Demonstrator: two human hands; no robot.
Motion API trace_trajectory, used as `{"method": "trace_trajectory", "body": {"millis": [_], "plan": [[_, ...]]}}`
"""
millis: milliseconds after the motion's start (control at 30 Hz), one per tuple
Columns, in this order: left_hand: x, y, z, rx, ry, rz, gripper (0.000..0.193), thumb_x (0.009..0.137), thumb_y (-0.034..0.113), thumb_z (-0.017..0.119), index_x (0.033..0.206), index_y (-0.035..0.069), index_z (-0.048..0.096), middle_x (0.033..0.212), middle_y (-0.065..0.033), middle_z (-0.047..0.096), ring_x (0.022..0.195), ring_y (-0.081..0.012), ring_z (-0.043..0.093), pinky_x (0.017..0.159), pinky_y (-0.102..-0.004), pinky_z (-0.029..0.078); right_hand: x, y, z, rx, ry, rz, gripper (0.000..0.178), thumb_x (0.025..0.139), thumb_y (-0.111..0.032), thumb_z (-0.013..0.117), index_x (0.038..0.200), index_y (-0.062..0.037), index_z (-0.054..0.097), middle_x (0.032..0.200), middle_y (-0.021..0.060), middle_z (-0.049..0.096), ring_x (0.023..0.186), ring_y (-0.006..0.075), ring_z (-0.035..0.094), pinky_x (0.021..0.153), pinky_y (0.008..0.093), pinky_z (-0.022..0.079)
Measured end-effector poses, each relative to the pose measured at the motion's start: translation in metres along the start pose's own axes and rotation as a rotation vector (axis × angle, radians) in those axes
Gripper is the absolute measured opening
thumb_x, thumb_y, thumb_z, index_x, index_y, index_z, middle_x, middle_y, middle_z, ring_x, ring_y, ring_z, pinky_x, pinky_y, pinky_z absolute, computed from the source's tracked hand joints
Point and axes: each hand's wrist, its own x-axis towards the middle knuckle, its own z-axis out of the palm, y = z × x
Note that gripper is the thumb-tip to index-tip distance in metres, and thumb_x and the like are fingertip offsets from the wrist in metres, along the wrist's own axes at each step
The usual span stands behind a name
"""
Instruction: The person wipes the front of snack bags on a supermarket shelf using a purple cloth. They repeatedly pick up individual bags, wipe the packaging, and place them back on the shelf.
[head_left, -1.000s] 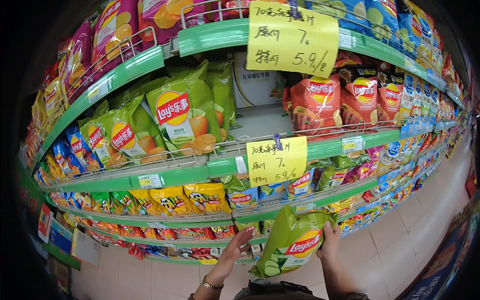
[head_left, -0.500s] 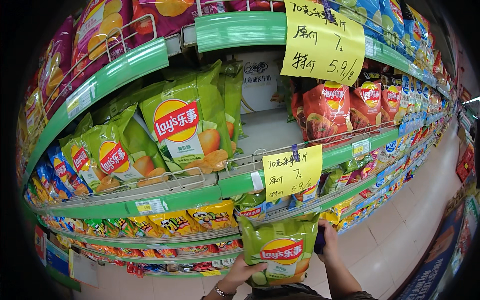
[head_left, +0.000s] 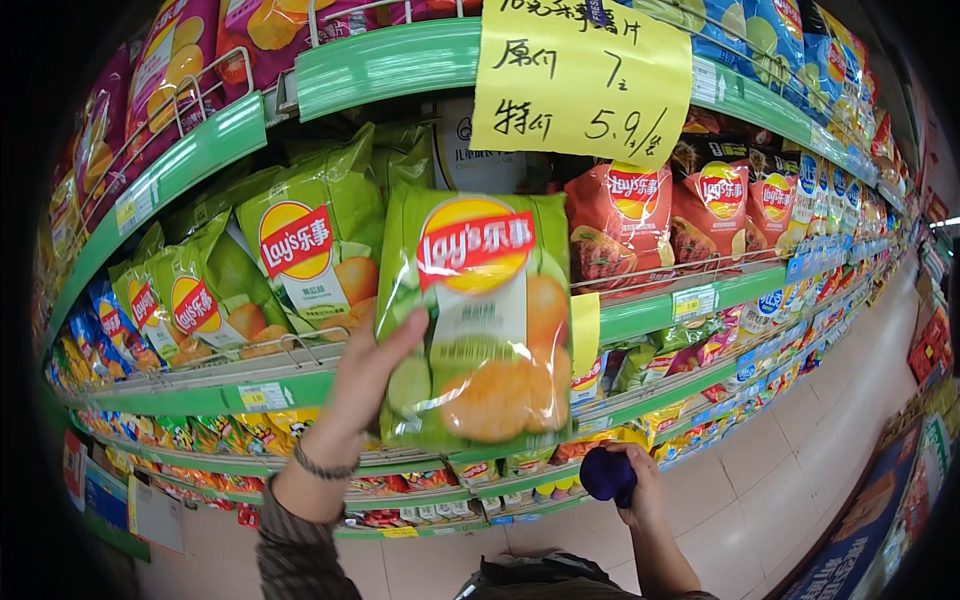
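Observation:
My left hand grips the left edge of a green bag of potato chips, its thumb across the front. The bag stands upright in front of the shelf, its printed face toward me, and covers part of the shelf's edge. Lower down on the right, my right hand is closed around a dark purple rounded thing whose kind I cannot make out. Just left of the held bag, matching green chip bags stand in a row on the shelf.
Red chip bags stand right of the held bag. A yellow handwritten price sign hangs from the upper green shelf edge. Low wire rails run along the shelf fronts. Tiled floor lies at the lower right.
The held bag has risen from low before my body to shelf height, carried by my left hand. My right hand has come away from it and stays low with the purple thing.

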Motion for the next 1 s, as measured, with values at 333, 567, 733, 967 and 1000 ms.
{"method": "trace_trajectory", "body": {"millis": [333,567,733,967,1000], "plan": [[0.088,0.034,0.021,0.560,0.186,0.399,0.048,0.081,0.032,0.056,0.108,-0.005,0.044,0.095,-0.0119,0.057,0.086,-0.0137,0.054,0.074,-0.0249,0.042,0.002,0.011,-0.057,0.091,0.083,0.040,0.028,0.084,-0.024,0.045,0.089,0.0023,0.054,0.085,0.0102,0.056,0.076,0.0171,0.056,0.069,0.0272,0.046],[0.113,0.045,0.035,0.651,0.262,0.345,0.047,0.081,0.031,0.054,0.107,-0.007,0.044,0.093,-0.0178,0.058,0.086,-0.0246,0.056,0.075,-0.0294,0.041,0.007,0.011,-0.064,0.038,0.099,-0.009,0.027,0.084,-0.023,0.045,0.087,0.0024,0.054,0.083,0.0105,0.057,0.073,0.0175,0.056,0.066,0.0274,0.046],[0.144,0.007,0.037,0.767,0.335,0.489,0.051,0.083,0.027,0.049,0.118,-0.005,0.033,0.103,-0.0254,0.053,0.098,-0.0347,0.051,0.080,-0.0332,0.039,0.006,0.023,-0.060,0.095,0.055,0.059,0.026,0.084,-0.021,0.045,0.087,0.0028,0.054,0.084,0.0103,0.058,0.073,0.0168,0.056,0.068,0.0269,0.045],[0.186,-0.003,0.052,0.147,0.181,-0.118,0.043,0.080,0.021,0.053,0.118,0.009,0.038,0.114,-0.0075,0.045,0.102,-0.0206,0.042,0.085,-0.0376,0.033,0.006,0.025,-0.057,0.076,0.047,0.123,0.026,0.085,-0.022,0.045,0.087,0.0026,0.055,0.083,0.0092,0.057,0.073,0.0148,0.055,0.066,0.0247,0.044],[0.190,-0.002,0.054,0.093,0.154,-0.198,0.042,0.079,0.021,0.054,0.116,0.009,0.040,0.112,-0.0073,0.046,0.099,-0.0213,0.042,0.084,-0.0398,0.033,0.006,0.025,-0.060,0.053,0.049,0.121,0.027,0.085,-0.023,0.044,0.088,0.0022,0.054,0.083,0.0094,0.057,0.074,0.0153,0.055,0.067,0.0255,0.044]]}}
